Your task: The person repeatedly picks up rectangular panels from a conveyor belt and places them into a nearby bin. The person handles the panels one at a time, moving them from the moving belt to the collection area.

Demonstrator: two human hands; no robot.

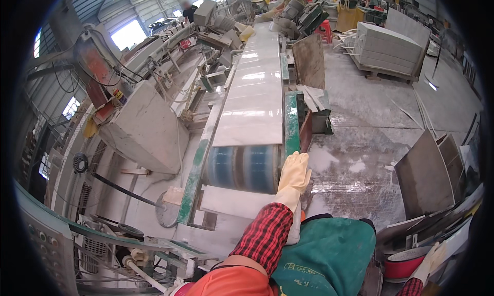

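Observation:
My left hand [294, 177], in a cream rubber glove, lies with its fingers stretched out on the green side rail [292, 122] of a roller conveyor, holding nothing. Beside it turn-style blue rollers [222, 165] show at the conveyor's near end. A row of glossy white stone slabs [249, 122] runs along the conveyor away from me. Far to the right, my right hand [434, 260], gloved alike, has its fingers closed at the edge of a pale slab [455, 243]; part of the grip is hidden. A red tub [404, 264] stands beside that hand.
A green apron [327, 255] covers my front. Brown-grey boards [424, 167] lean at the right. Stacked white slabs [386, 48] sit on a pallet farther back. A control panel [49, 249] stands at lower left, and a large pale block [146, 126] lies left of the conveyor.

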